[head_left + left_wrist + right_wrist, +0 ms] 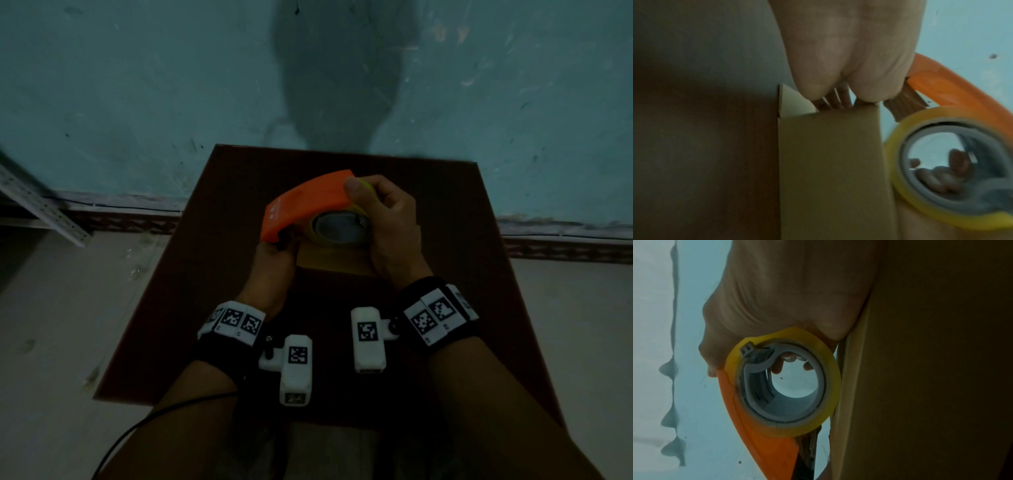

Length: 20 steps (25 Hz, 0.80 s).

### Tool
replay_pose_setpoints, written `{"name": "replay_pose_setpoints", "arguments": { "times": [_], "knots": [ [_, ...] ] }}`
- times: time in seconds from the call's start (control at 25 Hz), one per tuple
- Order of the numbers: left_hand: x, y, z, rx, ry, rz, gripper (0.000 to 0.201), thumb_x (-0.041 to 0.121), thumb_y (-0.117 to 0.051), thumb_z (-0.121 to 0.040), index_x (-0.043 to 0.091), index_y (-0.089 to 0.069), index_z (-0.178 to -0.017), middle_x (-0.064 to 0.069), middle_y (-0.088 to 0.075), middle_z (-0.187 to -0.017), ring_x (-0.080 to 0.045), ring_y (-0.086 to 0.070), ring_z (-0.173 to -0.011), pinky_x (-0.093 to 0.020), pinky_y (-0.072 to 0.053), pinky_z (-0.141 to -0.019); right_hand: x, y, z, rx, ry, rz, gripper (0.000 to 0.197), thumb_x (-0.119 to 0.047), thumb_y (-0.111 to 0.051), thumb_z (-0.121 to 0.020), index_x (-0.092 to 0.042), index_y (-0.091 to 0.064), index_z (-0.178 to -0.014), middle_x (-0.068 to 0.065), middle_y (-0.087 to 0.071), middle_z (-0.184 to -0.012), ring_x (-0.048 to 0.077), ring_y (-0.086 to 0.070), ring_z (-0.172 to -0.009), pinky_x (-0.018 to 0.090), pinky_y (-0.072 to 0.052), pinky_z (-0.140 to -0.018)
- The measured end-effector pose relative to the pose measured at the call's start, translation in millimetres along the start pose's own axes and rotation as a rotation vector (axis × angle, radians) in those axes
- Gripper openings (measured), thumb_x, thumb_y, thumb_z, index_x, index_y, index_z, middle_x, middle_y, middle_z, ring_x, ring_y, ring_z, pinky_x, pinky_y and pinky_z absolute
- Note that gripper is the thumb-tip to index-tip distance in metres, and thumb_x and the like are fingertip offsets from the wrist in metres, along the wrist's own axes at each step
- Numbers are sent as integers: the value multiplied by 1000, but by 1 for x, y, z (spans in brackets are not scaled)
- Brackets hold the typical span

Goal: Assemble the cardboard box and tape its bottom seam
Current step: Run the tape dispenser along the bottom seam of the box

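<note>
Two hands meet above the brown cardboard box (329,267): right hand (387,219) gripping the orange tape dispenser (301,205), left hand (274,263) holding its end.

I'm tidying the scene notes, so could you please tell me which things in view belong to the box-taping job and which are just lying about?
Part of the job:
- cardboard box
- orange tape dispenser
- yellow tape roll
- left hand, at the dispenser's end
- right hand, gripping the dispenser

Just lying about:
- metal rack by the wall
- black cable

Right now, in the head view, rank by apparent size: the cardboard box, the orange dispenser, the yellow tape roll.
1. Orange dispenser.
2. Yellow tape roll.
Cardboard box: unranked; hands and dispenser hide most of it.
</note>
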<state>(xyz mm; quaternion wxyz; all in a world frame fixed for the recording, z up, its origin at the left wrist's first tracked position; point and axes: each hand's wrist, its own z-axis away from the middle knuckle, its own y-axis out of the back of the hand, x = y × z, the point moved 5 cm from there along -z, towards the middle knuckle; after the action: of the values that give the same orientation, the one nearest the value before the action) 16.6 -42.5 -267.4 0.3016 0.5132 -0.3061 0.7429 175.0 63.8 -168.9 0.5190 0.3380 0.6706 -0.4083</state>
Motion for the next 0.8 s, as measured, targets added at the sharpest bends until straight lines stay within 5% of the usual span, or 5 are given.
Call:
{"name": "replay_pose_setpoints", "arguments": {
  "times": [0.28, 0.52, 0.68, 0.8],
  "knots": [
    [3, 1, 0, 63, -74, -31, 11, 22, -69, -100, 19, -77, -105, -12, -82, -105, -32, -78, -102, -56, -59, -98, -2, -1, 1, -8, 2, -8, 13, -14, -73, -99, -3, -73, -104, 0, -76, -87, 10, -75, -78, 24, -59, -70],
    [-8, 2, -3, 120, -20, -41, 25, 17, -67, -100, -5, -71, -113, -23, -77, -103, -38, -77, -96, -56, -61, -90, -2, -1, 1, -7, 3, -11, 13, -15, -73, -99, -3, -73, -103, 2, -76, -87, 12, -75, -78, 26, -59, -71],
    [4, -5, 4, -11, -122, -73, 23, 10, -55, -107, 2, -71, -122, -12, -78, -109, -22, -76, -97, -35, -62, -84, -1, -2, 1, 6, 1, -1, 16, -17, -73, -99, -2, -73, -105, 3, -76, -88, 13, -74, -79, 26, -59, -72],
    [6, -3, 3, -148, -57, 47, 26, 0, -59, -95, 10, -71, -116, -16, -76, -113, -33, -74, -102, -45, -61, -86, -2, -2, 1, -6, 1, -2, 15, -17, -73, -99, -3, -73, -104, 0, -76, -87, 12, -75, -79, 25, -59, -72]
  ]
}}
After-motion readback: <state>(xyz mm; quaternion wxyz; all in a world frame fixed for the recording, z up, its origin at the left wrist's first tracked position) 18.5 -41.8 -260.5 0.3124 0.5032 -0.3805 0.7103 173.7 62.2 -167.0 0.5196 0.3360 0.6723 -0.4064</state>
